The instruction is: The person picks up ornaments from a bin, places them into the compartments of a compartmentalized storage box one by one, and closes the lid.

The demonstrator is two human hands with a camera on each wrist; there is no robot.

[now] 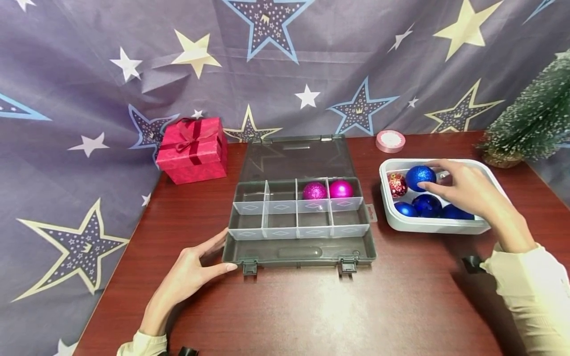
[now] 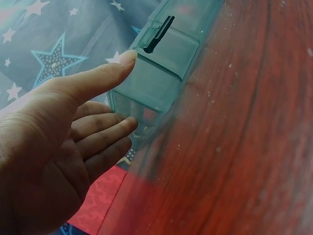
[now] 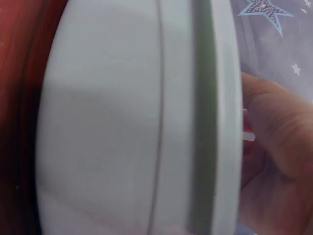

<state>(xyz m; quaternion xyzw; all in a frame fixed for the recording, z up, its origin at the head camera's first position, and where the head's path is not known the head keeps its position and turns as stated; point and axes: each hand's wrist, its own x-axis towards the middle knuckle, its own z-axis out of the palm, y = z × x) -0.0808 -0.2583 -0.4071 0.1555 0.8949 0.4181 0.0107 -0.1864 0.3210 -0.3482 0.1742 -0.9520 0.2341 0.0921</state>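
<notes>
My right hand reaches into a white bin and pinches a blue glitter ball ornament between thumb and fingers. Below that ball lie more blue balls, with a red and gold ball at the left. In the right wrist view the bin's wall hides the fingertips. My left hand touches the front left corner of a grey see-through divided box, thumb and fingers extended. A glittery pink ball and a shiny pink ball sit in separate back compartments.
The box's lid lies open toward the back. A red gift box stands at the back left. A pink ribbon roll is behind the bin, and a small frosted tree rises at the right. Star-patterned cloth hangs behind the table.
</notes>
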